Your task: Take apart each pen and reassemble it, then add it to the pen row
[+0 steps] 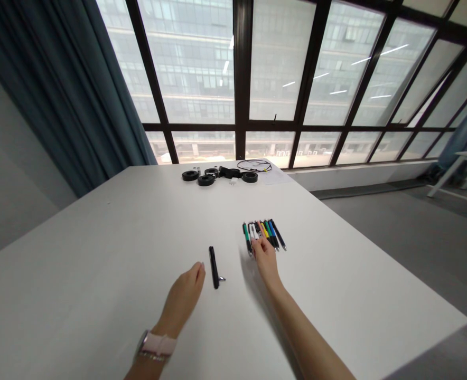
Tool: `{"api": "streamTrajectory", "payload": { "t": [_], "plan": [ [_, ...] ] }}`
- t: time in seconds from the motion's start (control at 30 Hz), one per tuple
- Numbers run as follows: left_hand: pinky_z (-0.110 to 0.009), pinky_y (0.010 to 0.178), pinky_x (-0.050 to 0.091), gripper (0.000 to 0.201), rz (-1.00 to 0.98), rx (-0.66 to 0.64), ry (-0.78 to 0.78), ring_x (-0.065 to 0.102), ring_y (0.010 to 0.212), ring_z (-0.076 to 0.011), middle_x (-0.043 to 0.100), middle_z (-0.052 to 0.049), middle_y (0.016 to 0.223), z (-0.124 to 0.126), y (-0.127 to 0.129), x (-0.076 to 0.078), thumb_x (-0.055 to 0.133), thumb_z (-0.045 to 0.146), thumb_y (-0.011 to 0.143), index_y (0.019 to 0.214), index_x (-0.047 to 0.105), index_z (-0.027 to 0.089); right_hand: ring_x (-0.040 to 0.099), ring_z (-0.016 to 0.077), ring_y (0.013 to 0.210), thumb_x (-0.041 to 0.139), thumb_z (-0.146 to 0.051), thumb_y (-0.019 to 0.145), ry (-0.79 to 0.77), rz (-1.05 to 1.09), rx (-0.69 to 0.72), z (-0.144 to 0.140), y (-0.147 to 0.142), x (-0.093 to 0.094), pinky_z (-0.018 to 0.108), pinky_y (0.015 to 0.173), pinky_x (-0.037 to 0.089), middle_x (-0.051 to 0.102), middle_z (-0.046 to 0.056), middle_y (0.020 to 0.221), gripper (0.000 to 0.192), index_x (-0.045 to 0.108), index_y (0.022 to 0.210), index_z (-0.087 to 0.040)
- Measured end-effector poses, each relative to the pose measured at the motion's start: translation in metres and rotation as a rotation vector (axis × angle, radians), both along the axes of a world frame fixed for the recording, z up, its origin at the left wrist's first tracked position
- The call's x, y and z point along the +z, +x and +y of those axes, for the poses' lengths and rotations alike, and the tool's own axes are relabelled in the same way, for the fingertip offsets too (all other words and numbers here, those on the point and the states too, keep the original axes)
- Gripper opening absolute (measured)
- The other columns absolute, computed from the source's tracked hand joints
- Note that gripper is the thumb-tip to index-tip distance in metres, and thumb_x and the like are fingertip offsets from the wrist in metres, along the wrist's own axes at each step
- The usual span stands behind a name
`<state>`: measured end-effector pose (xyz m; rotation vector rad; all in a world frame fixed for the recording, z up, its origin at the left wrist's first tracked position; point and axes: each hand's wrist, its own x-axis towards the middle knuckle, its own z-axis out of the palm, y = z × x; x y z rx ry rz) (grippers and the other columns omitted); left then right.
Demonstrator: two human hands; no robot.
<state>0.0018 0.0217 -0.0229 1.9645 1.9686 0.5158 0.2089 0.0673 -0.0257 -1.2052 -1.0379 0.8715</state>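
A black pen (213, 266) lies alone on the white table (99, 253), with a small metal piece (222, 278) beside its near end. My left hand (184, 300), with a pink watch on the wrist, rests flat just left of that pen, fingers loose and holding nothing. My right hand (264, 258) reaches forward to a row of several coloured pens (263, 233), its fingertips touching their near ends. Whether it grips one cannot be made out.
At the table's far edge lie black tape rolls (206, 180), a black device and a coiled cable (254, 165). Big windows and a blue curtain (78, 105) stand behind. The table's right edge drops to grey floor (416, 237).
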Motion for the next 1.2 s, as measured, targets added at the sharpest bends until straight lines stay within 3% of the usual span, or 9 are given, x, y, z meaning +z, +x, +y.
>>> {"api": "streamTrajectory", "payload": {
  "t": [0.5, 1.2],
  "plan": [
    [-0.028, 0.056, 0.025, 0.029, -0.019, 0.011, -0.004, 0.053, 0.059, -0.0171, 0.052, 0.000, 0.060, 0.0002, 0.0023, 0.0023, 0.024, 0.035, 0.094, 0.070, 0.036, 0.025, 0.034, 0.0125, 0.053, 0.053, -0.044, 0.079, -0.005, 0.011, 0.005, -0.0009, 0.0002, 0.0013, 0.027, 0.052, 0.027, 0.038, -0.005, 0.053, 0.032, 0.040, 0.058, -0.023],
    [-0.027, 0.057, 0.029, 0.030, 0.051, 0.013, 0.002, 0.058, 0.062, -0.0172, 0.059, -0.002, 0.064, -0.0003, 0.0031, 0.0023, 0.024, 0.034, 0.095, 0.073, 0.041, 0.024, 0.035, 0.0121, 0.051, 0.055, -0.045, 0.075, -0.004, 0.050, -0.014, 0.0007, 0.0014, 0.0040, 0.027, 0.051, 0.028, 0.038, -0.006, 0.052, 0.033, 0.040, 0.055, -0.023]
  ]
}}
